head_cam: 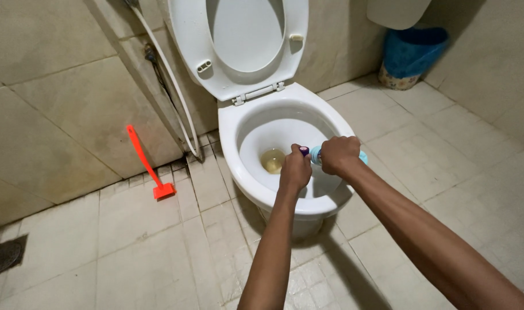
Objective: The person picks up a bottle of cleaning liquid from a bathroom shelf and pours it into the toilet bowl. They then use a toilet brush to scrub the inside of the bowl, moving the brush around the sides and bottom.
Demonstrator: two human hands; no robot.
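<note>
Both my hands are held over the open white toilet bowl (331, 123). My right hand (339, 155) grips a light blue bottle (315, 155) lying sideways, its neck pointing left. My left hand (295, 169) is closed on the bottle's purple cap (304, 151). Yellowish water (273, 161) sits at the bottom of the bowl, left of the cap. The seat and lid (245, 40) are raised against the wall.
An orange long-handled brush (149, 166) leans on the tiled wall at left. A white hose (173, 86) hangs beside the toilet. A blue bin (410, 54) stands at the back right. A floor drain (6, 254) is at the far left.
</note>
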